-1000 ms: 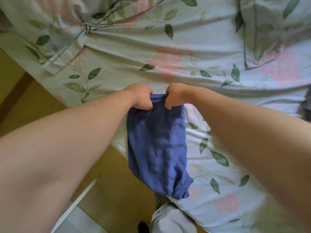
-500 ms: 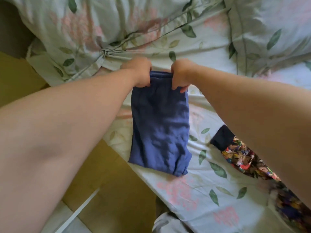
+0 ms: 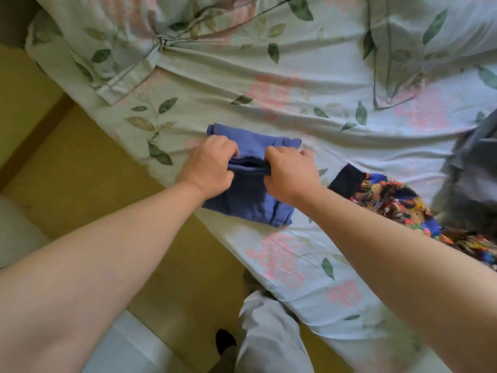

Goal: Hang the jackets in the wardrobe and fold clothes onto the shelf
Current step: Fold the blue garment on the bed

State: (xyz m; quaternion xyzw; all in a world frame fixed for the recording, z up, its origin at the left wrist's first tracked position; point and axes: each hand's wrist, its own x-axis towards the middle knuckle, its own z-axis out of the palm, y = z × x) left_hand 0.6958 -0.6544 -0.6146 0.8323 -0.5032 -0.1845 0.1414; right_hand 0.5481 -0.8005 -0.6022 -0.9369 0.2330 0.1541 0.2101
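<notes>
On the floral bed [image 3: 295, 84], left hand [image 3: 208, 168] and right hand [image 3: 291, 175] pinch the limp, soft blue cloth garment [image 3: 250, 200] at its fold

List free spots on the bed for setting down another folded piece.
Free: the bed sheet beyond the blue garment; also the near strip between it and the bed's edge. Crowded: the right side, where the patterned garment and grey cloth lie.

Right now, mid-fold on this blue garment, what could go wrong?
The left hand and right hand pinch stacked layers of the blue garment; one could slip out and undo the fold. Its near corner lies close to the bed edge, so it might slide toward the floor.
</notes>
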